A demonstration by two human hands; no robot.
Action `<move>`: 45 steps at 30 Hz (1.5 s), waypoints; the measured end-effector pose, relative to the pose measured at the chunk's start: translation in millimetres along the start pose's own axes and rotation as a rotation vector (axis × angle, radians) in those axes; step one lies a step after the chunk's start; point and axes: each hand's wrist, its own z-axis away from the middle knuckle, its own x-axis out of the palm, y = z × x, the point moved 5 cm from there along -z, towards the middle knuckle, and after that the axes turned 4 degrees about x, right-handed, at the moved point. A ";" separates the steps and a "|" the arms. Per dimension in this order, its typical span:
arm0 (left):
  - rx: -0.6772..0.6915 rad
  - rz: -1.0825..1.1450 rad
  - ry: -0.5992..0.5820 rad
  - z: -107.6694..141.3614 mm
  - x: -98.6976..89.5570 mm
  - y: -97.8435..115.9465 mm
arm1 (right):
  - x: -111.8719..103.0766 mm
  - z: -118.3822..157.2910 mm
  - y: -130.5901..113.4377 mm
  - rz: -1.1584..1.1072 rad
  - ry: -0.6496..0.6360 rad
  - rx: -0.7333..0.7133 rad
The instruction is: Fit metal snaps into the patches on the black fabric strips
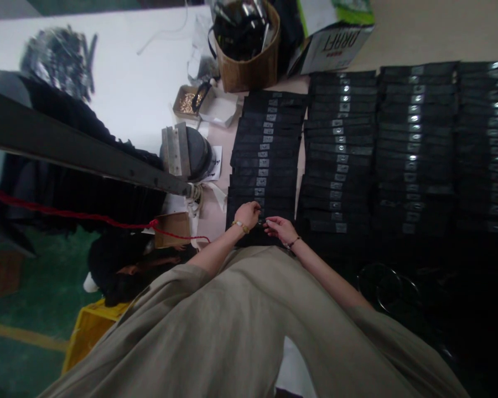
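A column of overlapping black fabric pieces (249,148), each with a small clear tag or shiny patch (264,163) in its middle, lies in front of me. My left hand (248,215) is over the near end of this column, fingers bent and drawn together. Close to its right, my right hand (280,228) has thumb and fingertips pinched. Something small and pale seems to sit at those fingertips, too tiny to name. The two hands are slightly apart, above the dark material. What the left fingers hold, if anything, is hidden.
More columns of black pieces (340,146) spread rightward. A brown bin (249,74), a printed carton (332,47) and a small box of brass-coloured parts (187,103) stand behind. At left are a metal bar (87,149), a red cord (66,211) and another person (120,265).
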 end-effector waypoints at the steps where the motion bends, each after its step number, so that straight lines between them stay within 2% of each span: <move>1: -0.008 0.000 -0.003 -0.5 0.0 -0.1 | 0.1 -0.2 0.2 0.001 0.001 0.000; 6: -0.010 -0.029 -0.051 -5.9 -0.3 0.0 | -0.8 -2.2 1.7 -0.005 0.006 -0.001; 11: -0.006 -0.104 -0.122 -17.6 -3.5 11.8 | -1.6 -5.9 3.2 0.008 0.001 -0.006; 15: 0.036 -0.159 -0.109 -13.9 -10.3 18.4 | -1.6 -5.3 3.2 0.043 0.023 0.001; 17: 0.104 -0.160 -0.052 -2.2 -13.1 17.9 | -1.0 -3.1 2.7 0.028 0.028 0.008; 19: 0.250 -0.121 0.002 14.5 -12.6 19.1 | 0.2 0.1 1.7 -0.010 0.023 0.014; 21: 0.383 -0.066 -0.006 30.9 -7.7 20.4 | 2.4 3.5 0.0 -0.041 0.003 0.021; 22: 0.395 -0.049 -0.011 36.4 -5.3 19.5 | 4.1 5.0 -1.2 -0.056 -0.013 0.026; 26: 0.311 0.007 0.036 35.5 -4.5 15.1 | 13.1 4.0 -9.1 -0.125 -0.057 0.066; 31: 0.220 0.088 0.113 4.2 -11.5 6.0 | 23.2 -20.3 -32.0 -0.153 -0.015 0.030; 35: 0.090 0.019 0.223 -16.2 -11.2 -8.0 | 19.6 -37.4 -48.8 -0.157 0.064 -0.056; 39: 0.051 -0.005 0.245 -23.4 -1.7 -16.8 | 11.5 -36.7 -49.1 -0.174 0.043 -0.107; 45: 0.071 0.017 0.245 -24.3 4.4 -24.0 | 5.1 -35.2 -41.0 -0.240 0.010 -0.161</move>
